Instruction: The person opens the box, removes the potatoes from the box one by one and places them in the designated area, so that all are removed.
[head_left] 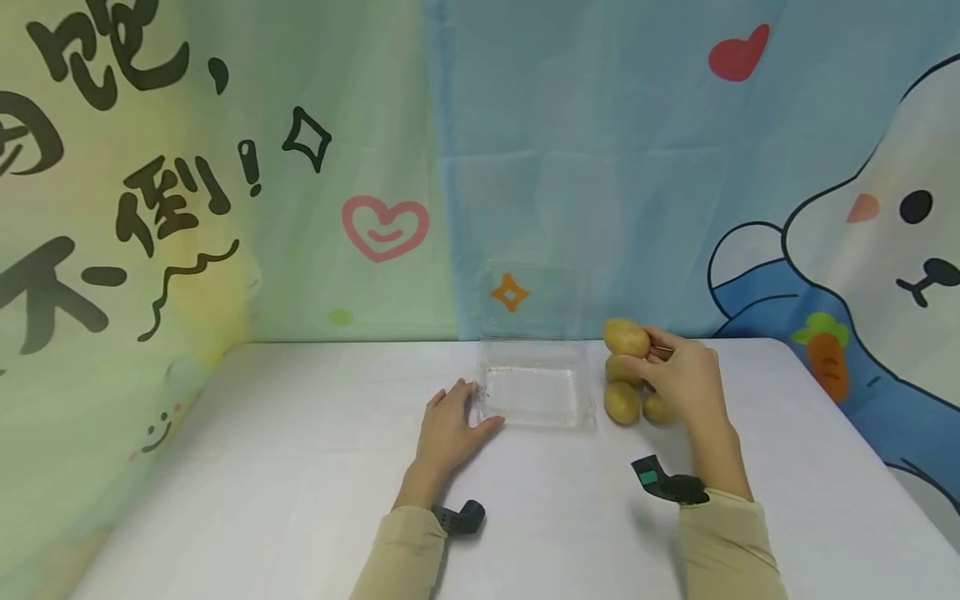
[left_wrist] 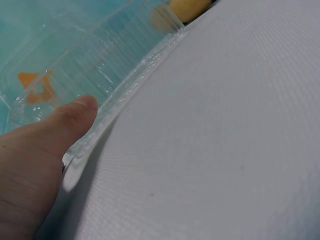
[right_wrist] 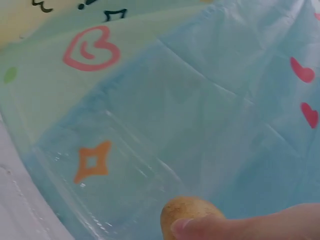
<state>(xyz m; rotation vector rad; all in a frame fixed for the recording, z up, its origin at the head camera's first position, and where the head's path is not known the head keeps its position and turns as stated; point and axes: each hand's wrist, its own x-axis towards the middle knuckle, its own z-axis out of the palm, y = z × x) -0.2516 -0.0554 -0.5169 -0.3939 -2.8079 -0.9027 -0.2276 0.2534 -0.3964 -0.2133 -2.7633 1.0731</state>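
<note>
A clear plastic box point(head_left: 536, 396) with its lid point(head_left: 528, 300) raised stands at the back middle of the table. My left hand point(head_left: 453, 425) rests at its near left corner, the thumb lying along the front wall in the left wrist view and the fingers by the left side. Right of the box is a group of potatoes. My right hand point(head_left: 686, 375) pinches the farthest potato point(head_left: 626, 337) between thumb and fingers. In the right wrist view the thumb presses on that potato point(right_wrist: 187, 212). Closer in lie another potato point(head_left: 622, 403) and one partly behind the hand point(head_left: 657, 408).
A white cloth covers the table point(head_left: 337, 500). Behind its back edge hangs a printed curtain point(head_left: 585, 167) with hearts, lettering and a cartoon bear. A dark band with a camera sits on each wrist.
</note>
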